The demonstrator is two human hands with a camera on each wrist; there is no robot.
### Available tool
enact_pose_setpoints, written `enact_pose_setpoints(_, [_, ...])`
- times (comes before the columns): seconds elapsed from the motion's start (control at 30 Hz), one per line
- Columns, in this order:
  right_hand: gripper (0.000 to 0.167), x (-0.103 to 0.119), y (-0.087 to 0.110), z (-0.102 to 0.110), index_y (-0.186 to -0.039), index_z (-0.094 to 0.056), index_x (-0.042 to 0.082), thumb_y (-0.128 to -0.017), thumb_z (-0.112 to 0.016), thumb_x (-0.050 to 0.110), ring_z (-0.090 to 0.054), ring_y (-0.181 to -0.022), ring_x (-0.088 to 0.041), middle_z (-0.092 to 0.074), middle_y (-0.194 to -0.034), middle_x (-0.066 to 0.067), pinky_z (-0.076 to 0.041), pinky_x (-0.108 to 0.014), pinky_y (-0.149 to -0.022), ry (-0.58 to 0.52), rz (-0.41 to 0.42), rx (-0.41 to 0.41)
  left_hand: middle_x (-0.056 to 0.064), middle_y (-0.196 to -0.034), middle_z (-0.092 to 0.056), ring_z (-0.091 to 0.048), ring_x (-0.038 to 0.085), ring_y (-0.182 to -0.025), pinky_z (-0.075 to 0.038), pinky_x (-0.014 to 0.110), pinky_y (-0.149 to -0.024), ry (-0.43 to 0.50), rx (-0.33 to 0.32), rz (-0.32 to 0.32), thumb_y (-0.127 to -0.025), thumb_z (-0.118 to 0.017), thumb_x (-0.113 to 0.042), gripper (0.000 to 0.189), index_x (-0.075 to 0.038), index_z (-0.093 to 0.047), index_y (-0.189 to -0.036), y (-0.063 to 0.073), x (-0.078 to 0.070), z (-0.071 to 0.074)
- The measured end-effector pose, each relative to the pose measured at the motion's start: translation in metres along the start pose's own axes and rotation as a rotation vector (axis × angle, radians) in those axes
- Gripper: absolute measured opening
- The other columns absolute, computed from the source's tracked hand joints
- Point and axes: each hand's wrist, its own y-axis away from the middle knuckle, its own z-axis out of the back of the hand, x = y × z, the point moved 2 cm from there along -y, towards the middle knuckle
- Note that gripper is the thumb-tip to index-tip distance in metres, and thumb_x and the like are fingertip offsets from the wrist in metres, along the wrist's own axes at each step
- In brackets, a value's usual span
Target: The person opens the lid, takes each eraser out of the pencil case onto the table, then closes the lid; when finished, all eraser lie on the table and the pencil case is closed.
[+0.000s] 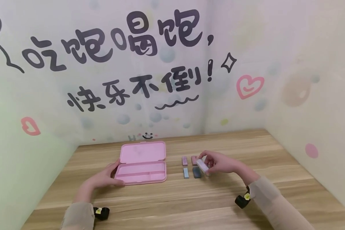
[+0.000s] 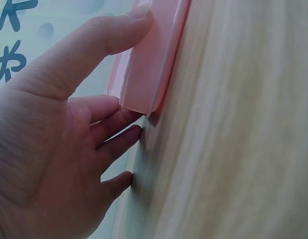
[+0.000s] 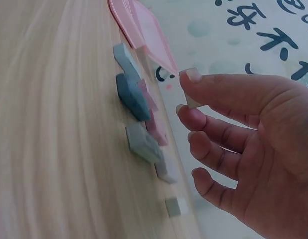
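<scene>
A pink pencil case [image 1: 141, 183] lies with its lid [image 1: 143, 152] raised back, showing its divided compartments. My left hand [image 1: 107, 176] grips its left end, thumb along the front wall and fingers at the far side; the left wrist view shows the thumb [image 2: 129, 31] on the wall. Between thumb and fingers, my right hand [image 1: 222, 162] pinches a pale, eraser-like block [image 1: 202, 166] above the table. In the right wrist view only a small end of that block [image 3: 191, 95] shows. Beneath and beside that hand are a dark blue block [image 1: 196, 172] and a pink block [image 1: 194, 160].
A light blue block [image 1: 186, 173] and a purple block [image 1: 184, 161] stand between case and right hand. The right wrist view also shows a grey-green block [image 3: 143, 143], a whitish block [image 3: 166, 169] and a small white one [image 3: 176, 206]. A printed wall [image 1: 166, 121] borders the wooden table [image 1: 172, 204].
</scene>
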Motion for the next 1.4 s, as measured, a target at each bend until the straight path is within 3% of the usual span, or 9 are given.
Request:
enact_pose_setpoints(0.6, [0.051,-0.024,0.028,0.009,-0.122,-0.048,0.001,-0.080,-0.075,0.007,-0.056,-0.082,-0.020,-0.060,-0.095,-0.008,-0.048,-0.029,-0.070,-0.002,-0.013,-0.078,0.030,-0.152,-0.018,-0.021,0.048,-0.136,-0.023,0.064,-0.105,0.008,0.008,0.001,-0.076,-0.081,-0.034,0.109,-0.002,-0.012,-0.154,0.002,0.001,0.003])
enact_pose_setpoints(1.17, [0.053,-0.042,0.034,0.008,-0.117,-0.049,-0.002,-0.075,-0.081,0.008,-0.060,-0.081,-0.020,-0.061,-0.088,-0.007,-0.049,-0.032,-0.071,0.000,-0.115,-0.142,0.031,-0.152,-0.018,-0.020,0.048,-0.137,-0.023,0.064,-0.105,-0.008,0.002,-0.007,-0.077,-0.080,-0.035,0.108,0.000,-0.013,-0.154,0.002,0.000,0.001])
enact_pose_setpoints(1.4, [0.053,-0.043,0.036,0.005,-0.114,-0.049,-0.004,-0.074,-0.081,0.007,-0.056,-0.075,-0.017,-0.059,-0.082,-0.005,-0.047,-0.028,-0.066,0.005,-0.095,-0.154,0.031,-0.153,-0.019,-0.020,0.048,-0.137,-0.023,0.064,-0.105,-0.006,0.002,-0.004,-0.076,-0.081,-0.035,0.108,0.001,-0.014,-0.153,0.002,-0.003,0.000])
